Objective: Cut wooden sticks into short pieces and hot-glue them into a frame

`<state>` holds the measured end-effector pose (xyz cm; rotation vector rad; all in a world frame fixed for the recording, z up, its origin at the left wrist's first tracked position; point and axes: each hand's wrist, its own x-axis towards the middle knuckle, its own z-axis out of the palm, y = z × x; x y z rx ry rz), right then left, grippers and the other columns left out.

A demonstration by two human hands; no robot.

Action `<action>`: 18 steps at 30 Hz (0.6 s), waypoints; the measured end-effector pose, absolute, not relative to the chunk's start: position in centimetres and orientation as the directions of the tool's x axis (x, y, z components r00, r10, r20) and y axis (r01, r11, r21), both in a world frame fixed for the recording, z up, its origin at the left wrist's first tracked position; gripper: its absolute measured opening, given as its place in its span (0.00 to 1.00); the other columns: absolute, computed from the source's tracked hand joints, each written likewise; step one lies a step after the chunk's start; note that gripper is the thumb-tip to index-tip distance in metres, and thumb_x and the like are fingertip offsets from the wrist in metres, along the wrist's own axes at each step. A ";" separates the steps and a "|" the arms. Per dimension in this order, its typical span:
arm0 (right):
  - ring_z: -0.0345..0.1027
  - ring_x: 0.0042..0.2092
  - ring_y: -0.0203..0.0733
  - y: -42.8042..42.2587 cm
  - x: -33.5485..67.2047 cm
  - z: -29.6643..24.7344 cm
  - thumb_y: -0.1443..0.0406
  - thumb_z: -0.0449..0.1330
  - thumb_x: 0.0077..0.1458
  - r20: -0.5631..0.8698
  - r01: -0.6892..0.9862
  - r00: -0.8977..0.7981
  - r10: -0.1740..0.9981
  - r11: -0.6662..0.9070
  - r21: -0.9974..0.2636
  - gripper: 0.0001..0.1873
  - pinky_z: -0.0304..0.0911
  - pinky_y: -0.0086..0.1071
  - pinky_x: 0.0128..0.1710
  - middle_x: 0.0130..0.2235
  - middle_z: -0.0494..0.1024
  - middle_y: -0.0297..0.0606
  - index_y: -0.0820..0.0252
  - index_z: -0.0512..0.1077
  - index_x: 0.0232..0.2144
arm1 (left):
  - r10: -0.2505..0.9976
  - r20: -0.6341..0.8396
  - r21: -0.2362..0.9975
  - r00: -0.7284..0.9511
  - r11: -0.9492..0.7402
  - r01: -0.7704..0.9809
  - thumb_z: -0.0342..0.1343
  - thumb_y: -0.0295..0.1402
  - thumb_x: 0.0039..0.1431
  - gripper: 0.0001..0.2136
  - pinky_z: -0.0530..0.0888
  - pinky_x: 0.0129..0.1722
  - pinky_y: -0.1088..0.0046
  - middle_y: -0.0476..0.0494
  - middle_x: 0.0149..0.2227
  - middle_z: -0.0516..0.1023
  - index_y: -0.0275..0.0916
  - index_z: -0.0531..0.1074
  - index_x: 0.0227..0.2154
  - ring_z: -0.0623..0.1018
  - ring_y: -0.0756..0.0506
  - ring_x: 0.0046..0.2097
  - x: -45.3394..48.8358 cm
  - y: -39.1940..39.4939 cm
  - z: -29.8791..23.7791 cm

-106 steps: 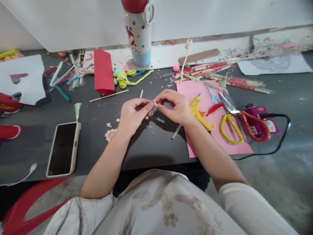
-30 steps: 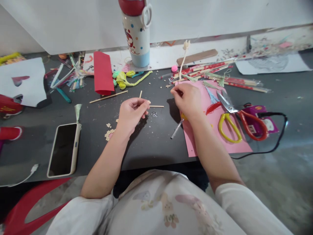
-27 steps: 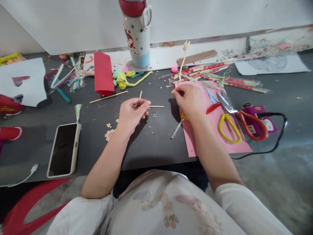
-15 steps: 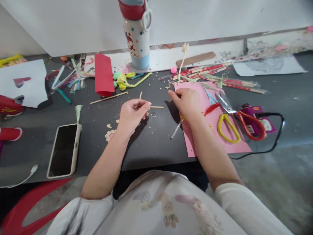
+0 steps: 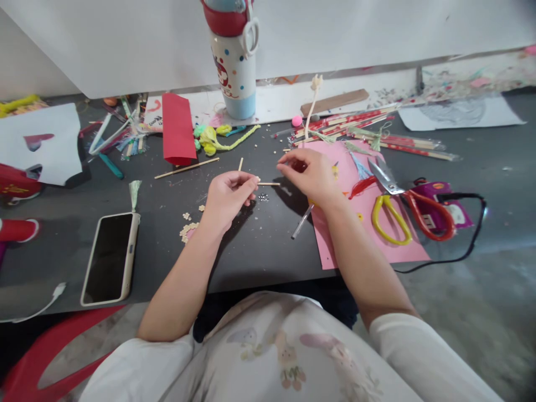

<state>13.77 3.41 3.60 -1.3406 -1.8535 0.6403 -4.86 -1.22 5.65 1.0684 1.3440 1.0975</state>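
My left hand (image 5: 229, 196) is closed in a pinch on a thin wooden stick (image 5: 270, 183), whose end juts out to the right of the fingertips. A tiny pale piece (image 5: 257, 179) shows at those fingertips. Behind the knuckles a second short length of wood (image 5: 240, 163) sticks up; whether it is joined to the first is hidden. My right hand (image 5: 309, 173) hovers to the right of the stick, thumb and forefinger drawn together; anything between them is too small to make out. Small silvery beads (image 5: 263, 197) lie just below the stick.
Pink paper (image 5: 330, 245) under my right forearm carries scissors (image 5: 391, 190). A clear pen (image 5: 302, 222) lies at its left edge. A phone (image 5: 108, 259) and small wooden flower shapes (image 5: 184, 231) are left. Behind stand a water bottle (image 5: 237, 72) and red-patterned sticks (image 5: 343, 124).
My right hand has moved left, off the pink paper's upper corner toward the stick, and its thumb and forefinger have come closer together. My left hand has barely moved.
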 end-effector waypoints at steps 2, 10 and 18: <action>0.64 0.29 0.33 3.0 13.2 3.8 0.62 0.62 0.51 0.345 0.413 -0.293 0.892 0.443 -0.796 0.08 0.60 0.29 0.30 0.29 0.74 0.35 0.59 0.77 0.32 | 0.981 -0.191 0.981 -0.039 0.192 0.029 0.62 0.35 0.47 0.08 0.65 0.19 0.81 0.49 0.23 0.74 0.35 0.75 0.27 0.71 0.56 0.22 -4.9 -1.2 5.6; 0.64 0.28 0.31 2.4 12.4 3.9 0.64 0.63 0.52 0.428 0.282 -0.437 0.792 0.572 -0.770 0.07 0.60 0.27 0.28 0.29 0.71 0.34 0.58 0.78 0.35 | 0.978 -0.205 0.977 0.034 0.202 0.065 0.63 0.37 0.47 0.10 0.65 0.19 0.81 0.48 0.24 0.75 0.35 0.75 0.29 0.71 0.55 0.23 -5.1 -1.3 5.4; 0.64 0.29 0.31 2.6 12.4 3.7 0.64 0.64 0.51 0.437 0.231 -0.409 0.801 0.555 -0.799 0.05 0.60 0.28 0.27 0.29 0.72 0.34 0.59 0.78 0.32 | 0.977 -0.209 0.977 0.050 0.207 0.046 0.65 0.40 0.47 0.13 0.67 0.21 0.81 0.45 0.27 0.78 0.35 0.77 0.30 0.71 0.55 0.24 -5.0 -1.6 5.8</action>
